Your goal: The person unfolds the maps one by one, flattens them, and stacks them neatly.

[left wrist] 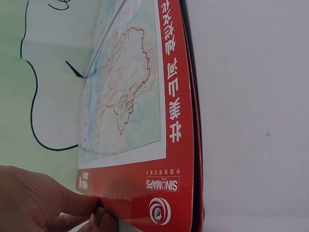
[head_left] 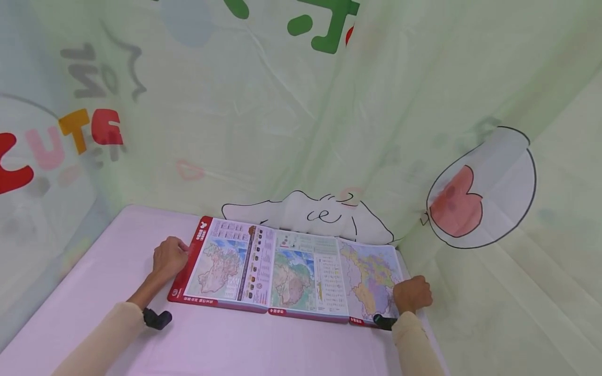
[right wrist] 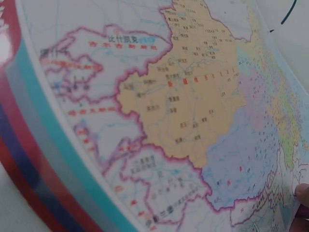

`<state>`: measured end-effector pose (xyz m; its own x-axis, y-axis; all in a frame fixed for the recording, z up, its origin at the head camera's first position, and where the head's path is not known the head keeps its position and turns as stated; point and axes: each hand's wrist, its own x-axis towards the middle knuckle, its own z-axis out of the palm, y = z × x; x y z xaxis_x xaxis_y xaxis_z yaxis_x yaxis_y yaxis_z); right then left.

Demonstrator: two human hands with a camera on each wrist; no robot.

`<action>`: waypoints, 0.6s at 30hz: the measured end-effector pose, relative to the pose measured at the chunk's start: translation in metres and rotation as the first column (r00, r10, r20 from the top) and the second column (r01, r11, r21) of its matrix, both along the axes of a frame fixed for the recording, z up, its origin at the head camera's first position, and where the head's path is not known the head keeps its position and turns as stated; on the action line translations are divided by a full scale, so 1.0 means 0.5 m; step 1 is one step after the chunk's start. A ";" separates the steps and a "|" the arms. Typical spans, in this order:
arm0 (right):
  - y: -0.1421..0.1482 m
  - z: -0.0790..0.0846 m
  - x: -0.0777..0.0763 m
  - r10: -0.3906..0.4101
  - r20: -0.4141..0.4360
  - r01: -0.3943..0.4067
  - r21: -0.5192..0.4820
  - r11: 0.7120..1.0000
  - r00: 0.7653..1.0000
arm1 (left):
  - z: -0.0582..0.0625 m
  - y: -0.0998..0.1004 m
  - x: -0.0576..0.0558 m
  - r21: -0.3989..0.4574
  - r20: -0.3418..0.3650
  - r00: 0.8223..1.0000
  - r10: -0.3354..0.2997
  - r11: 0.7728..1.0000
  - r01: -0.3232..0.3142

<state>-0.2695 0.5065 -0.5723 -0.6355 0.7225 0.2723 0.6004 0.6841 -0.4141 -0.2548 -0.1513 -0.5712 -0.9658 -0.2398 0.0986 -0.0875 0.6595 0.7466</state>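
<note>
A folding map [head_left: 291, 271] lies spread in three panels across the table, with a red border along its left end. My left hand [head_left: 170, 257] is at that left edge. In the left wrist view, the thumb and curled fingers of the left hand [left wrist: 53, 205] pinch the red border near the SINOMAPS mark. At the opposite end, my right hand [head_left: 414, 294] grips the right edge of the coloured map panel. Only fingertips [right wrist: 302, 192] of it show at the corner of the right wrist view, where the folding map [right wrist: 193, 96] fills most of the picture.
The table [head_left: 226, 344] has a pale pinkish cover. Behind it hangs a printed curtain [head_left: 235, 130] with cartoon drawings and letters, close to the map's far edge. Another stretch of curtain [head_left: 42, 219] closes off the left side. Dark wrist devices [head_left: 157, 319] sit at both sleeves.
</note>
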 end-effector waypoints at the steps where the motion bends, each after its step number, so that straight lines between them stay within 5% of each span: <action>1: 0.000 -0.001 0.001 -0.005 0.001 0.005 0.001 1.000 1.000 | 0.000 0.002 0.002 -0.001 0.000 1.000 0.004 1.000 -0.004; 18: -0.051 -0.016 0.002 -0.007 -0.033 0.006 -0.017 1.000 0.999 | -0.025 -0.010 0.002 -0.092 -0.089 0.996 0.025 0.995 -0.033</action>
<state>-0.2685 0.4809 -0.5803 -0.6218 0.7313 0.2802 0.5907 0.6729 -0.4453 -0.2539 -0.1564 -0.5839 -0.9452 -0.2535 0.2058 -0.0447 0.7248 0.6875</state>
